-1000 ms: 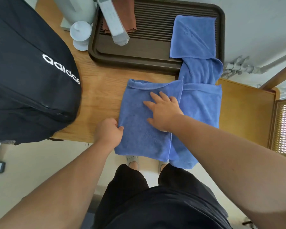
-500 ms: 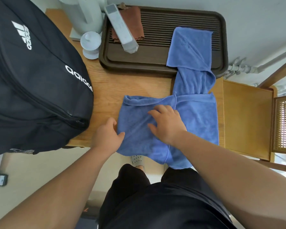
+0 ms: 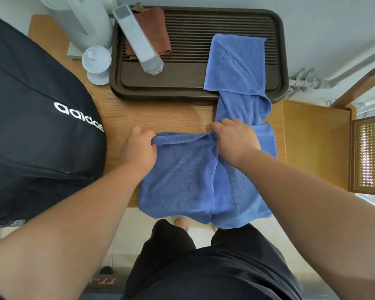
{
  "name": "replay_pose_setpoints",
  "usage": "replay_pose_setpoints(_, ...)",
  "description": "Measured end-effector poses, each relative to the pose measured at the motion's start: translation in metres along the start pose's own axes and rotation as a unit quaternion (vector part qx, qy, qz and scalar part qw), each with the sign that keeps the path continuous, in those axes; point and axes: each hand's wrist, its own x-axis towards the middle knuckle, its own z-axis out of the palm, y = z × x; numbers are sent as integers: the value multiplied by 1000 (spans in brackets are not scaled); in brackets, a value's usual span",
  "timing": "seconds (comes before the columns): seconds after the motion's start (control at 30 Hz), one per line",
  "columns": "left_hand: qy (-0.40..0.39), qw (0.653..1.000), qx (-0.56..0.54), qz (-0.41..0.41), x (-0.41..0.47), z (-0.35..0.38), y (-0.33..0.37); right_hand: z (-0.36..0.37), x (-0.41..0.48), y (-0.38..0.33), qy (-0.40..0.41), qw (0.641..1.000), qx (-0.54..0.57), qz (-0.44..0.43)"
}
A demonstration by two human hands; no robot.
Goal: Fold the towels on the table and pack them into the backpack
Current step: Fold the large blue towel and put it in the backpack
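A blue towel (image 3: 178, 178) lies folded at the near edge of the wooden table (image 3: 160, 113), its lower part hanging over the edge. My left hand (image 3: 139, 148) grips the towel's far left corner. My right hand (image 3: 234, 139) pinches its far right corner. Under it lies more blue cloth (image 3: 240, 191). A second stretch of blue towel (image 3: 234, 63) runs from there up onto the dark tray (image 3: 182, 87). The black backpack (image 3: 35, 126) stands at the left, its zip shut on the side I see.
On the tray lie a brown cloth (image 3: 158, 29) and a grey box (image 3: 136, 40). A white kettle (image 3: 85, 20) and a small white lid (image 3: 96, 61) stand at the back left. A wooden chair (image 3: 316, 146) stands to the right of the table.
My right hand left the middle of the towel and went to its far right corner. My left hand slid from the left edge up to the far left corner. Both now grip.
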Motion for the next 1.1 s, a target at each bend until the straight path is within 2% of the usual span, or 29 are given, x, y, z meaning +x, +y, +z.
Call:
replay_pose_setpoints(0.13, -6, 998, 11, 62, 4, -11, 4, -13, -1, -2, 0, 1000, -20, -13)
replay_pose_setpoints(0.23, -15, 997, 20, 73, 3, -22, 10, -19, 1, -3, -8, 999, -27, -15)
replay_pose_setpoints(0.33, -14, 998, 12, 54, 2, -31, 13, -24, 8, -11, -28, 999, 23, -3)
replay_pose_setpoints(0.4, -13, 996, 2, 89, 4, -34, 11, -25, 18, -23, -37, 998, 42, -19)
replay_pose_setpoints(0.47, -19, 992, -11, 120, 6, -35, 8, -24, 28, -39, -52, 996, 0, -67)
replay_pose_setpoints(0.57, -43, 989, -31, 135, 4, -33, 5, -16, 41, -61, -129, 985, -54, -103)
replay_pose_setpoints(0.63, -63, 988, -34, 140, 2, -31, 2, -6, 44, -69, -126, 984, -62, -113)
replay_pose_setpoints(0.73, -73, 990, -46, 112, 2, -32, -1, 0, 44, -71, -55, 991, -26, -120)
replay_pose_setpoints(0.8, -61, 994, -58, 73, 2, -33, -2, 1, 41, -69, -40, 991, -14, -130)
replay_pose_setpoints(0.97, -34, 996, -71, 30, 2, -29, -3, 10, 26, -58, -80, 985, -11, -152)
replay_pose_setpoints(1.1, -31, 995, -98, 10, 2, -25, 2, 14, 18, -57, -83, 987, 15, -133)
